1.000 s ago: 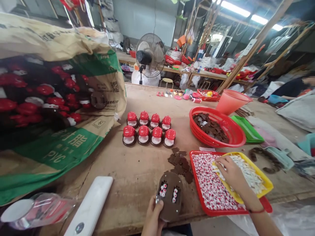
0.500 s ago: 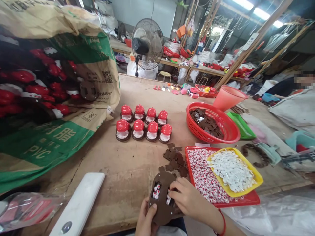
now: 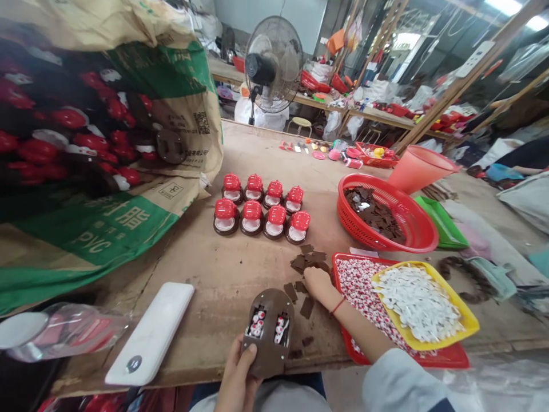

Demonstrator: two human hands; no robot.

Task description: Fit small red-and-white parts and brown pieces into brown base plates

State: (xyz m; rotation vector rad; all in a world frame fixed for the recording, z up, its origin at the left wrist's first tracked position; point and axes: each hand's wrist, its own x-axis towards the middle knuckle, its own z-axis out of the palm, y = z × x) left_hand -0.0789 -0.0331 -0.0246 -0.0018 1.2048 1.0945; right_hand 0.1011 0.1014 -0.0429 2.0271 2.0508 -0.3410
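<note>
In my left hand (image 3: 241, 372) is a brown oval plastic base (image 3: 270, 349), gripped by its near left side, with my thumb on its face. Two rectangular openings in it hold small white pieces with red dots (image 3: 257, 323); a white sliver also shows in the right one. My right hand (image 3: 318, 283) is down at the loose pile of flat brown plastic pieces (image 3: 309, 260), its fingertips hidden from view. More brown pieces lie scattered between the pile and the base.
Red-topped toys (image 3: 251, 210) stand in two rows. A red basket (image 3: 418, 232) holds brown pieces. A red tray (image 3: 457, 357) of dotted pieces carries a yellow tray (image 3: 467, 315) of white slivers. Left are a big sack (image 3: 210, 131) and a white oblong device (image 3: 154, 332).
My right hand has left the base's right opening and moved up to the brown pile. My left hand still holds the base. The camera view has shifted slightly left.
</note>
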